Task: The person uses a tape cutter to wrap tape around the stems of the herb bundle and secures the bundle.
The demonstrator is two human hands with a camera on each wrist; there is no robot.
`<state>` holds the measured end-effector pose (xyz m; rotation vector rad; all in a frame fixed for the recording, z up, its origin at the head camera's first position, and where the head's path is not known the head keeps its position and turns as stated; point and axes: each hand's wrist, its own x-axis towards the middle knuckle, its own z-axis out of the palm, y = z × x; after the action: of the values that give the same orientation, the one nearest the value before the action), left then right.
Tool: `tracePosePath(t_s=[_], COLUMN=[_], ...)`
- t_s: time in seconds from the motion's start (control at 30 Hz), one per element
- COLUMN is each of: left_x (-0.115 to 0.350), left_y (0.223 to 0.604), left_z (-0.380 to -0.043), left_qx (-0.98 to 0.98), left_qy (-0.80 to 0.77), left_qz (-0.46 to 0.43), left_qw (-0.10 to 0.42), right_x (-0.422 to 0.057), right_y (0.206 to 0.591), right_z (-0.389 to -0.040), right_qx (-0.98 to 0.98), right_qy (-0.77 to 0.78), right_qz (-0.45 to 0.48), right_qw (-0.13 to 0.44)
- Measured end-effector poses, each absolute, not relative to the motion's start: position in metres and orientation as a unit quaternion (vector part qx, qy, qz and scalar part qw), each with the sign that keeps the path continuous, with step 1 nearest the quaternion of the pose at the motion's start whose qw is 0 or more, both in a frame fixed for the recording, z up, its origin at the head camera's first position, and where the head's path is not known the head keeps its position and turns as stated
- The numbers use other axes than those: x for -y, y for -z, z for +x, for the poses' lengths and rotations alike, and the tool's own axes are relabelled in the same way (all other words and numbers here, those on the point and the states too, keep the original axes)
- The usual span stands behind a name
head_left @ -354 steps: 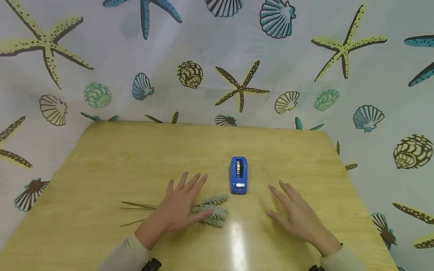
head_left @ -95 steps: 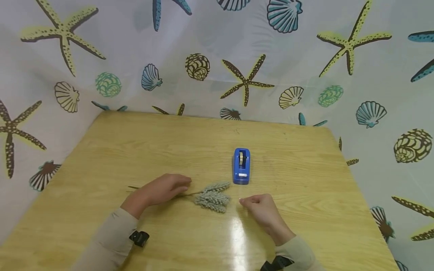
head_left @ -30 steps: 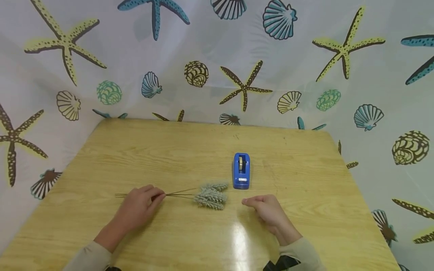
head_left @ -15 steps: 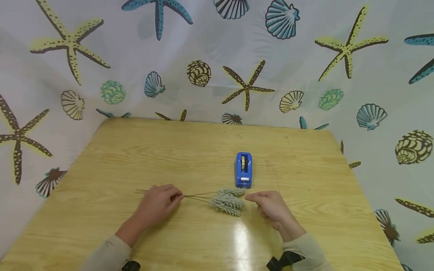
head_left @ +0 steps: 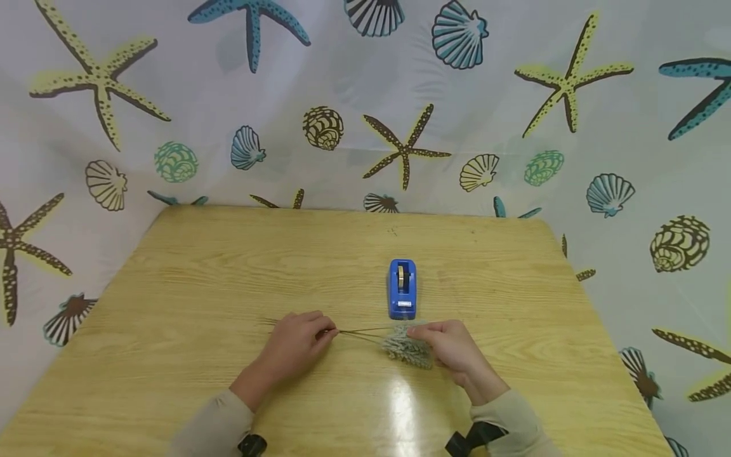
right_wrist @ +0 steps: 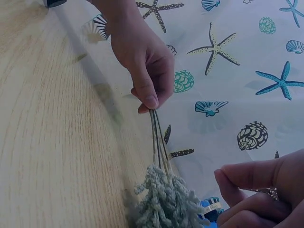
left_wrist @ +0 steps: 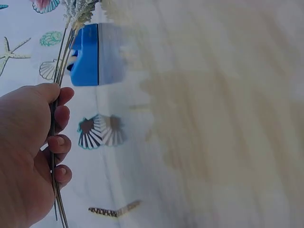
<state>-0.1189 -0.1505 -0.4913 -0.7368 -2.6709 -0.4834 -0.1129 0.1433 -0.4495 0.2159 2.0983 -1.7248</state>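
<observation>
My left hand (head_left: 297, 346) grips a bundle of thin sprig stems (head_left: 360, 334), with thumb and fingers round them in the left wrist view. The pale green, grainy sprig heads (head_left: 402, 348) point right, toward my right hand (head_left: 457, 349). That hand has thumb and index finger pressed together, the other fingers curled; its fingertips overlap the heads in the head view. In the right wrist view they stand beside the sprig heads (right_wrist: 164, 204), apart from them. The pinched bit of clear tape is hardly visible now; a glint showed at these fingertips earlier.
A blue tape dispenser (head_left: 402, 289) with a roll in it stands just beyond the sprig heads. The wooden table (head_left: 257, 254) reaches back to a white cloth (head_left: 274, 76) printed with starfish and shells. Dark straps (head_left: 476, 438) sit on both wrists.
My left hand, which lay spread over the sprigs at first, took hold of the stems and has carried them right, up to my right fingertips. The right hand has stayed nearly in place, still pinching.
</observation>
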Motion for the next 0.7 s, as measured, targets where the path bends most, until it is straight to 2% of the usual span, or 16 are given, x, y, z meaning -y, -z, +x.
tracePosePath(t_s=[0.4,0.7], left_x=[0.106,0.086], left_y=[0.487,0.491], left_z=[-0.133,-0.134], left_qx=[0.936,0.942], left_qy=[0.171,0.193], left_qz=[-0.28,-0.267], left_qw=[0.128,0.07], right_x=[-0.146,-0.14], right_y=[0.45,0.456], right_z=[-0.115,-0.113], right_qx=[-0.751,-0.77], right_qy=[0.623,0.605], right_qz=[0.078,0.09], right_qw=[0.202,0.184])
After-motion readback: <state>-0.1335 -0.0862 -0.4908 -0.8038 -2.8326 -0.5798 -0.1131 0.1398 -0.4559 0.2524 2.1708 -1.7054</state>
